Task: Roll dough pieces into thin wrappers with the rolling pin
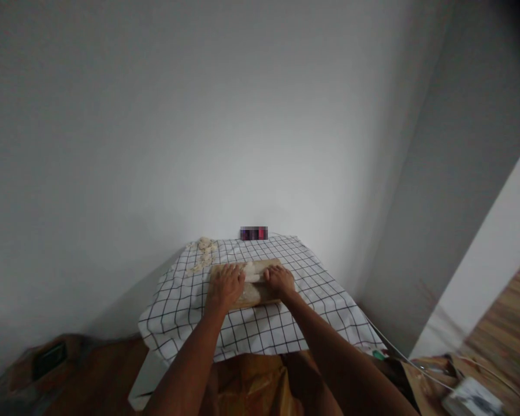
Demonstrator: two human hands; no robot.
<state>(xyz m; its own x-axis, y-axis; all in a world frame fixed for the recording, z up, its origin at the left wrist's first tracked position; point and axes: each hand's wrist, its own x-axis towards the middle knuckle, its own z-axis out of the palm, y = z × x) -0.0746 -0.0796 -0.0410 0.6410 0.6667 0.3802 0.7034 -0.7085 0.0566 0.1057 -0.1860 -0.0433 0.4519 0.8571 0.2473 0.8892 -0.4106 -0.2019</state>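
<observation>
My left hand (228,283) and my right hand (281,278) rest over the two ends of a pale rolling pin (254,278), their fingers curved over it. The pin lies crosswise on a wooden board (266,294). A whitish, floury patch (248,296) on the board, dough or flour, shows below the pin between my hands. The pin's ends are covered by my hands. At the table's back left lies a loose pile of pale dough pieces (205,245), apart from both hands.
A white checked cloth (325,294) covers the table. A small blurred-out dark and pink item (253,233) stands at its back edge by the white wall (260,144). At the lower right are a white cable (401,353) and a white box-like thing (472,397).
</observation>
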